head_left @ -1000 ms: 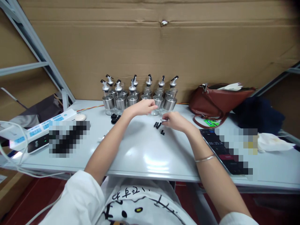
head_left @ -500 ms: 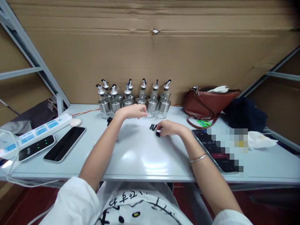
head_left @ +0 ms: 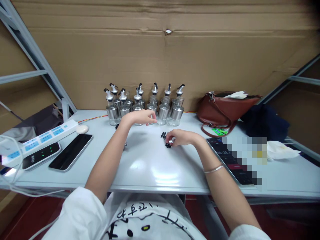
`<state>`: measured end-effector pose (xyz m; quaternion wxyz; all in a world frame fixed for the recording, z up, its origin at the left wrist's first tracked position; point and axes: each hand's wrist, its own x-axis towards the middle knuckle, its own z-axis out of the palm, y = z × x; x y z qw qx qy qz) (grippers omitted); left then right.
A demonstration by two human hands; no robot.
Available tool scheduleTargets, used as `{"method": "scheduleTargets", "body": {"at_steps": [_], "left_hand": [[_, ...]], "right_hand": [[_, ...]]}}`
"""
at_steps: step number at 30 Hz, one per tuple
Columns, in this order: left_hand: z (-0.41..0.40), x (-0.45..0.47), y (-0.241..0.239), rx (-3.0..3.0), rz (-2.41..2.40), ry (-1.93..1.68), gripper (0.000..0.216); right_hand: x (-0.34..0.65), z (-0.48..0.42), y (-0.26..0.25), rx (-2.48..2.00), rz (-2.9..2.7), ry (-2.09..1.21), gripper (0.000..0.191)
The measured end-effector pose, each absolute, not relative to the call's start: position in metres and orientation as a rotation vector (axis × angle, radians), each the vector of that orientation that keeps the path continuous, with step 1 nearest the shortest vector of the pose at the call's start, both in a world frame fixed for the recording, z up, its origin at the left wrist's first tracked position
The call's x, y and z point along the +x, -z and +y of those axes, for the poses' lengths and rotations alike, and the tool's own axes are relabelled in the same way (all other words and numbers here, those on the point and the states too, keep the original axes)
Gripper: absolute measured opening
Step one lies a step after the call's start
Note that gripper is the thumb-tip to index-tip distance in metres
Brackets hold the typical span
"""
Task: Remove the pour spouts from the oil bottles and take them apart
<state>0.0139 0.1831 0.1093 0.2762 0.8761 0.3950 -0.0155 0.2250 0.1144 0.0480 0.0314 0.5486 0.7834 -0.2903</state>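
Observation:
My left hand [head_left: 143, 117] hovers in front of the bottles, its fingers loosely bent and apart with nothing between them. My right hand [head_left: 181, 137] is low over the table, fingertips pinched on a small black-and-silver piece [head_left: 169, 145], partly hidden by the fingers. Several small black pieces [head_left: 163, 134] lie just behind those fingertips. Along the back stand several glass bottles with steel sleeves [head_left: 177, 112]; many carry silver pourer tops with black flaps [head_left: 180, 89]. Beside my left forearm, dark small parts [head_left: 117, 126] show on the table, partly covered by the arm.
On the left lie a power strip [head_left: 45, 137], a phone [head_left: 71, 152], a black device with green lights [head_left: 41, 156] and a round white object [head_left: 82, 129]. A brown bag [head_left: 225, 111], another phone [head_left: 232, 163] and a white crumpled tissue [head_left: 282, 150] are on the right. Cardboard [head_left: 125, 56] walls the back.
The view has shifted slightly, moving the scene a little right in the picture. Both hands stay nearly in place; the piece at my right fingertips has turned a little.

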Motion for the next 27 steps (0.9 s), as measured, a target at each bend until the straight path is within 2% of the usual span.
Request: {"method": "scheduleTargets", "body": {"at_steps": [11, 16, 21, 25, 27], "left_hand": [[0.180, 0.015, -0.112, 2.350, 1.074, 0.085, 0.034], [0.176, 0.014, -0.116, 2.352, 1.079, 0.105, 0.038], [0.162, 0.015, -0.129, 2.404, 0.990, 0.085, 0.041], [0.129, 0.017, -0.131, 2.505, 0.917, 0.049, 0.033], [0.101, 0.016, -0.124, 2.609, 0.836, 0.115, 0.025]], "right_hand": [[0.223, 0.112, -0.051, 1.588, 2.479, 1.033, 0.046], [0.225, 0.110, -0.053, 1.617, 2.512, 1.051, 0.040], [0.224, 0.113, -0.052, 1.886, 2.694, 0.930, 0.020], [0.216, 0.113, -0.052, 2.024, 2.828, 1.145, 0.015], [0.212, 0.112, -0.053, 1.991, 2.949, 1.095, 0.020]]}}
